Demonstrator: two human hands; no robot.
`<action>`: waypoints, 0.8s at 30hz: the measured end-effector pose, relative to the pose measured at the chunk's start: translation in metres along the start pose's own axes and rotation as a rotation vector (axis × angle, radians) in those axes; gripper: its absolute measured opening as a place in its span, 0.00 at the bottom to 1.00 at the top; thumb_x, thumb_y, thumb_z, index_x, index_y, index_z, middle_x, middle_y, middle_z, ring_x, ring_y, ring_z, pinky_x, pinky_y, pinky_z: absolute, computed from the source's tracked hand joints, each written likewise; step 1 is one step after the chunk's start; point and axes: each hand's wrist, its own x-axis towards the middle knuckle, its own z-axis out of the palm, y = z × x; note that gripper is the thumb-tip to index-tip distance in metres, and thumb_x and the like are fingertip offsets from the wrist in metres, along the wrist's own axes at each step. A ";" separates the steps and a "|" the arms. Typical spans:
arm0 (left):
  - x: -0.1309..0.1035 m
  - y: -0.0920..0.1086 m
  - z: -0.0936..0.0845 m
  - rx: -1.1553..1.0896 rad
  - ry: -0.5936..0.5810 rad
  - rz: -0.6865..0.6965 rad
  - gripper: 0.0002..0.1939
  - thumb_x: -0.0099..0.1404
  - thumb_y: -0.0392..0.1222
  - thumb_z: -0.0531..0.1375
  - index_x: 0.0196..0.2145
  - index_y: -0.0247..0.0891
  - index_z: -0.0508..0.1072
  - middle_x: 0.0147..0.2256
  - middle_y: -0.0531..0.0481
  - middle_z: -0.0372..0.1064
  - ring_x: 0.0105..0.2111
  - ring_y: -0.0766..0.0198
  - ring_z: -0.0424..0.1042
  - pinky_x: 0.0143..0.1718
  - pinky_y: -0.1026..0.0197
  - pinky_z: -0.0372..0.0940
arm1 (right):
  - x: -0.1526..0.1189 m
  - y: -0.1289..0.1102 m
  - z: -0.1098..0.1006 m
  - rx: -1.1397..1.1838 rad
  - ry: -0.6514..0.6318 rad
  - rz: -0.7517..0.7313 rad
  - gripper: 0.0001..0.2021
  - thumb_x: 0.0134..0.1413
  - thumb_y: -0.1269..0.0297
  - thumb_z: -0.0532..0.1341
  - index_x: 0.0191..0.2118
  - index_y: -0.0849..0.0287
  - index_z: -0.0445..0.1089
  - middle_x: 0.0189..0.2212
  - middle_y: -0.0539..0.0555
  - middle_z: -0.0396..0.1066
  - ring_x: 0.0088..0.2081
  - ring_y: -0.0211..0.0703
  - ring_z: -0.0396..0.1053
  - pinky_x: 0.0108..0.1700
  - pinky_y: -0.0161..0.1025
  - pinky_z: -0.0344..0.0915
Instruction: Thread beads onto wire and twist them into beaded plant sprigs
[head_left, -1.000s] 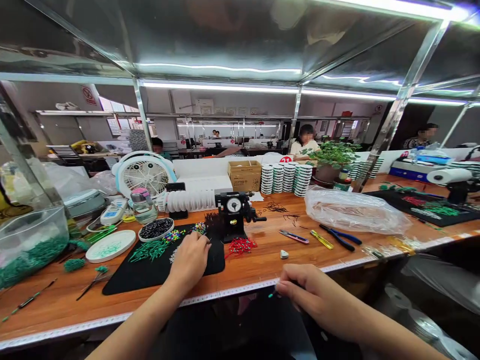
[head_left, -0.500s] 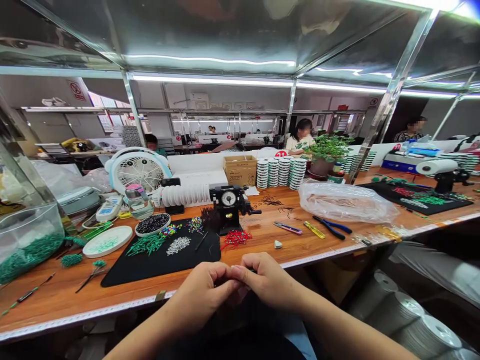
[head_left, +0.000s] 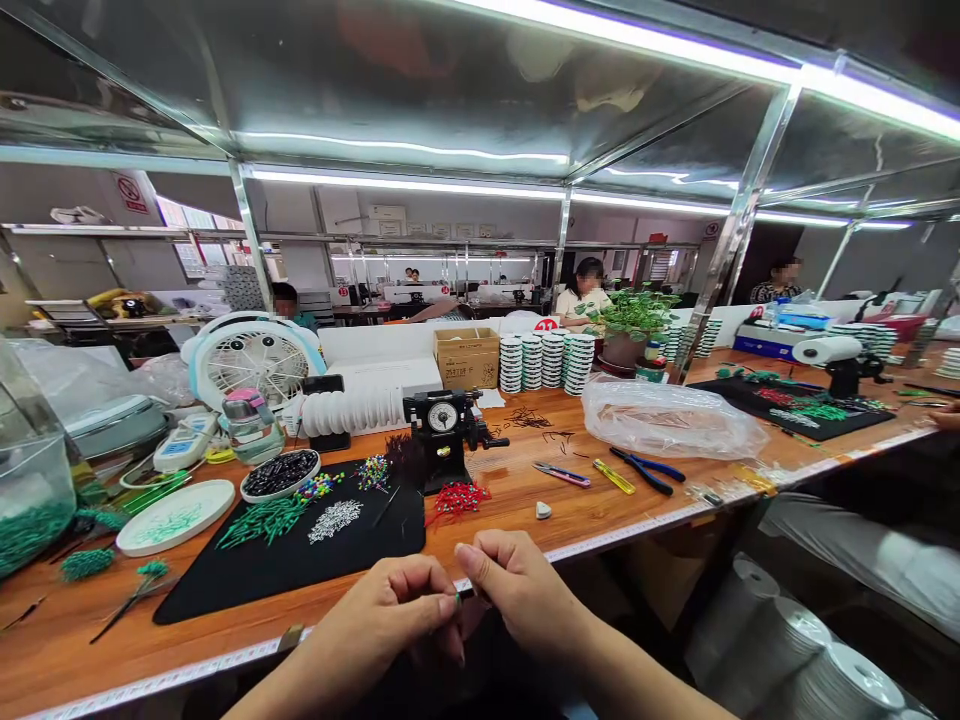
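Observation:
Over the front edge of the bench, my left hand [head_left: 405, 603] pinches the green end of a small dark piece [head_left: 466, 590] between thumb and forefinger. My right hand [head_left: 521, 583] is closed around the other end of it, thumb on top; most of the piece is hidden by the fingers. Just beyond lie a black mat [head_left: 300, 560] with green tubes [head_left: 262, 520], small silvery parts [head_left: 337, 521] and a pile of red pieces [head_left: 457, 500]. Nearest my right hand on the wood is a small white lump [head_left: 543, 510].
A black winding machine with a dial [head_left: 441, 425] carries white spools [head_left: 352, 411]. To the right lie a cutter knife [head_left: 562, 474], a yellow tool [head_left: 614, 477], blue-handled pliers [head_left: 651, 468] and a plastic bag [head_left: 667, 420]. A white plate [head_left: 175, 516] and a fan [head_left: 255, 365] are left.
My hands, close together before, have drawn slightly apart, so the small dark piece shows between the fingertips. The view has turned a little to the right.

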 end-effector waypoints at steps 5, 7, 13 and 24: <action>0.000 0.005 0.000 0.014 0.020 -0.044 0.10 0.59 0.45 0.58 0.27 0.35 0.69 0.24 0.48 0.74 0.25 0.62 0.69 0.34 0.59 0.61 | 0.004 0.003 -0.010 0.071 0.062 -0.003 0.24 0.55 0.45 0.54 0.19 0.59 0.55 0.15 0.45 0.51 0.19 0.32 0.49 0.22 0.32 0.48; -0.001 0.006 0.000 0.014 0.027 -0.054 0.09 0.59 0.44 0.58 0.26 0.35 0.69 0.24 0.47 0.74 0.26 0.62 0.70 0.34 0.59 0.61 | 0.005 0.006 -0.012 0.114 0.091 0.014 0.24 0.56 0.46 0.55 0.20 0.59 0.54 0.15 0.44 0.49 0.18 0.31 0.46 0.21 0.32 0.46; -0.004 0.001 0.000 -0.078 -0.012 -0.087 0.07 0.58 0.41 0.58 0.26 0.35 0.68 0.23 0.48 0.74 0.23 0.63 0.70 0.30 0.60 0.62 | 0.006 0.013 -0.017 0.247 0.137 0.056 0.23 0.54 0.46 0.57 0.20 0.59 0.53 0.14 0.42 0.45 0.16 0.29 0.40 0.18 0.32 0.38; -0.006 -0.003 0.002 -0.123 -0.009 -0.163 0.08 0.57 0.42 0.59 0.26 0.35 0.66 0.22 0.49 0.74 0.16 0.67 0.68 0.21 0.65 0.59 | 0.006 0.015 -0.019 0.378 0.207 0.095 0.21 0.52 0.50 0.60 0.21 0.59 0.54 0.14 0.41 0.46 0.16 0.28 0.39 0.18 0.31 0.35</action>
